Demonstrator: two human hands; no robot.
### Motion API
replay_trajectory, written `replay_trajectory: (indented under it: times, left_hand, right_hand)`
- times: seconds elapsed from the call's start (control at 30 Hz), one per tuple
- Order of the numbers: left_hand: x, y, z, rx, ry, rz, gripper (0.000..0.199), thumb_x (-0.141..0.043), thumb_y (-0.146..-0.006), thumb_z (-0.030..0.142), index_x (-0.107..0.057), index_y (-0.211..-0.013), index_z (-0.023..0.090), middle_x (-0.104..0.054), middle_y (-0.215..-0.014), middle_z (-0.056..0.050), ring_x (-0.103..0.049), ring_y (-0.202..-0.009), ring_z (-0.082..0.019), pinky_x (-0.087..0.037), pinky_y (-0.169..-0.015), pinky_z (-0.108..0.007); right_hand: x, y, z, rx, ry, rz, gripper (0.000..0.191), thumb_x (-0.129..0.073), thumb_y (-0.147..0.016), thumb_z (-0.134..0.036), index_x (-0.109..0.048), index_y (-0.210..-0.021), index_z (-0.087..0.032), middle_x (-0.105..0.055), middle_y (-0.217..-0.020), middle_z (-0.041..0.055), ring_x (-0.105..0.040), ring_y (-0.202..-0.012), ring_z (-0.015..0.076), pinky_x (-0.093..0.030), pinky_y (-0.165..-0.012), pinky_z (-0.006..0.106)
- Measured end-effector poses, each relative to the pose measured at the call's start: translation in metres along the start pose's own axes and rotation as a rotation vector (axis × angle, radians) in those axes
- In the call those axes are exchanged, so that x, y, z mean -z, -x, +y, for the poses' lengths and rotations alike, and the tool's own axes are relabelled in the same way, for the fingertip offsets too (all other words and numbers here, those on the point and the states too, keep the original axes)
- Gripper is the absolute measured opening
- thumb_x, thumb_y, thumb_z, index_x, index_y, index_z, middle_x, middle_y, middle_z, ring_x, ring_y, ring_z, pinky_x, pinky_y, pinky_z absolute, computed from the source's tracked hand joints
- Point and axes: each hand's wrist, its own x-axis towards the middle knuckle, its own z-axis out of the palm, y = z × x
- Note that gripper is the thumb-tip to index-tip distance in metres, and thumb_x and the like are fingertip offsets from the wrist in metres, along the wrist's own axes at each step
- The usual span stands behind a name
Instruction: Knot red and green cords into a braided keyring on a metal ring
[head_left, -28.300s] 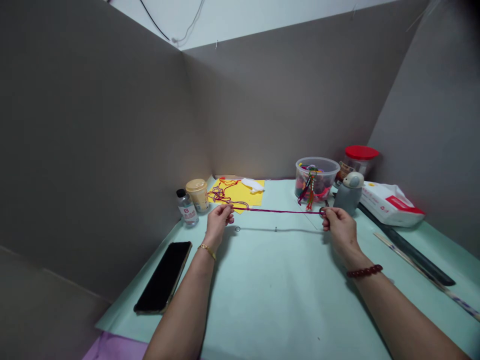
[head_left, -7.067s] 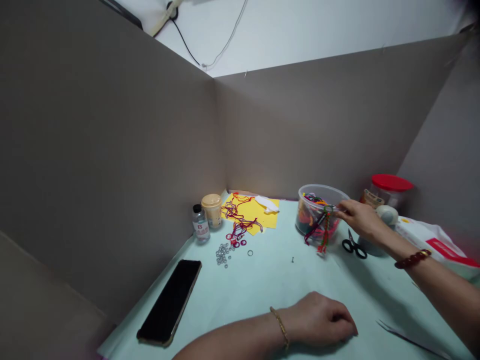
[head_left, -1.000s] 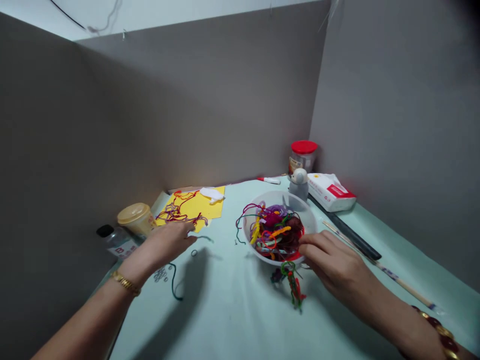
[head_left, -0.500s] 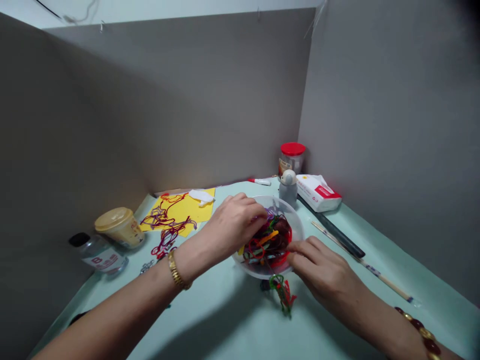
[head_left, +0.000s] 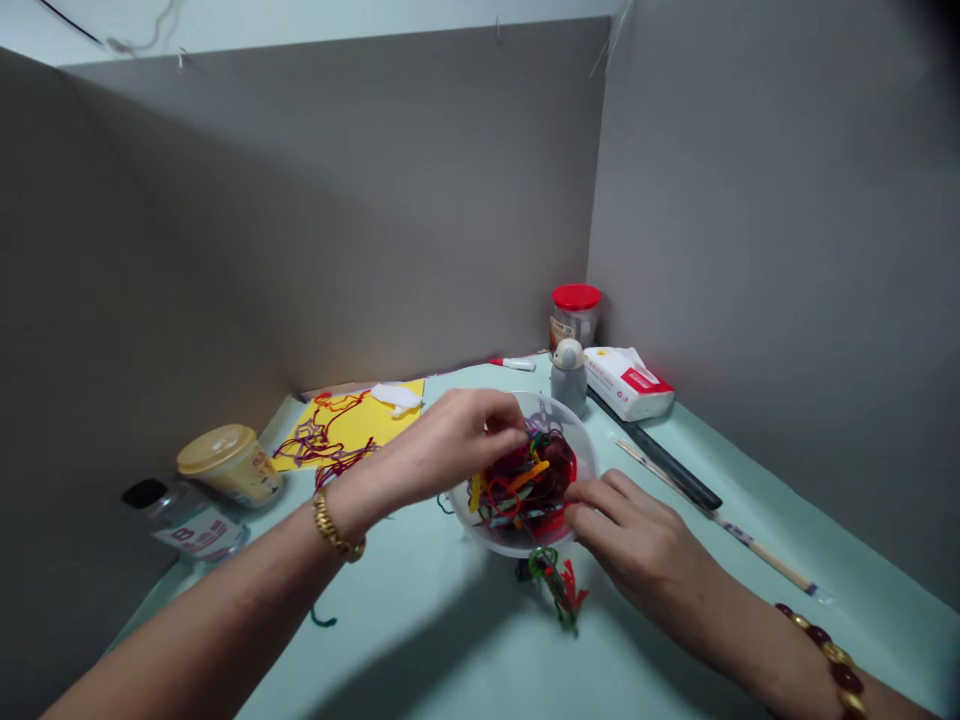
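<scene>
A clear plastic bowl [head_left: 589,440] sits in the middle of the table, full of tangled coloured yarn [head_left: 517,490]. My left hand [head_left: 487,430] reaches over its left side with thumb and fingers pinched at the strands; which strand is between them is hard to see. At the bowl's right front rim, my right hand [head_left: 630,525] is closed, its fingertips gripping the edge beside red yarn. Just in front of the bowl, a small bunch of green and red yarn [head_left: 559,590] lies on the table.
At left stand a lidded tub [head_left: 229,465] and a clear bottle with black cap [head_left: 187,520]. Yarn lies on yellow paper [head_left: 390,425] behind. Back right holds a grey figure-shaped bottle [head_left: 568,380], red-lidded jar [head_left: 575,315], tissue pack [head_left: 628,383], black bar [head_left: 667,460] and wrapped chopsticks [head_left: 750,540].
My left hand has lifted slightly and its pinch shows more plainly above the yarn. My right hand stays at the rim. The whole view has shifted a little, so things appear further left.
</scene>
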Motion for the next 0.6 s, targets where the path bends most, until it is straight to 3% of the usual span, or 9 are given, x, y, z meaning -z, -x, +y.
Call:
replay_trajectory:
  times: [0.23, 0.3, 0.37, 0.43, 0.5, 0.6]
  left_hand:
    - [0.022, -0.001, 0.016, 0.114, 0.717, 0.197, 0.018, -0.055, -0.087, 0.033, -0.050, -0.079, 0.019, -0.069, -0.089, -0.007, -0.065, -0.085, -0.017, -0.051, -0.079, -0.033]
    - [0.026, -0.001, 0.019, 0.105, 0.881, 0.234, 0.015, -0.053, -0.088, 0.030, -0.047, -0.080, 0.019, -0.064, -0.074, -0.001, -0.064, -0.071, -0.013, -0.051, -0.073, -0.030]
    - [0.033, -0.001, 0.023, 0.090, 0.963, 0.312, 0.013, -0.055, -0.087, 0.027, -0.045, -0.080, 0.020, -0.049, -0.059, 0.007, -0.051, -0.050, -0.007, -0.047, -0.057, -0.021]
    - [0.044, -0.001, 0.027, 0.055, 0.963, 0.474, 0.014, -0.055, -0.086, 0.021, -0.044, -0.078, 0.020, -0.034, -0.055, 0.010, -0.033, -0.041, -0.003, -0.030, -0.041, -0.014]
    - [0.058, -0.001, 0.030, -0.015, 0.885, 0.718, 0.015, -0.053, -0.084, 0.014, -0.043, -0.075, 0.020, -0.030, -0.055, 0.009, -0.024, -0.040, -0.004, -0.016, -0.037, -0.015]
    - [0.081, 0.000, 0.031, -0.195, 0.711, 1.078, 0.017, -0.047, -0.084, 0.007, -0.041, -0.074, 0.020, -0.027, -0.054, 0.009, -0.018, -0.039, -0.005, -0.010, -0.035, -0.019]
  right_hand:
    - [0.000, 0.001, 0.000, -0.023, -0.035, -0.016, 0.030, -0.037, -0.093, 0.000, -0.059, -0.081, -0.016, -0.063, -0.096, 0.0089, -0.048, -0.083, 0.0202, -0.042, -0.070, 0.032]
    - [0.000, 0.001, 0.000, -0.023, -0.050, -0.014, 0.030, -0.036, -0.093, 0.000, -0.059, -0.081, -0.016, -0.062, -0.097, 0.0087, -0.048, -0.083, 0.0200, -0.042, -0.070, 0.032]
    - [-0.001, 0.001, 0.000, -0.018, -0.057, 0.000, 0.031, -0.036, -0.093, 0.000, -0.059, -0.081, -0.016, -0.063, -0.097, 0.0086, -0.048, -0.082, 0.0199, -0.041, -0.070, 0.032]
    - [-0.002, 0.001, 0.001, -0.014, -0.057, 0.010, 0.031, -0.036, -0.093, 0.000, -0.058, -0.080, -0.016, -0.063, -0.097, 0.0087, -0.047, -0.082, 0.0200, -0.041, -0.070, 0.032]
    - [-0.003, 0.002, 0.001, -0.015, -0.060, 0.012, 0.030, -0.036, -0.092, 0.001, -0.058, -0.079, -0.016, -0.062, -0.097, 0.0088, -0.046, -0.082, 0.0202, -0.040, -0.070, 0.032]
    - [-0.004, 0.002, 0.002, -0.018, -0.068, 0.004, 0.030, -0.036, -0.092, 0.001, -0.057, -0.080, -0.016, -0.062, -0.099, 0.0085, -0.046, -0.082, 0.0205, -0.040, -0.071, 0.033]
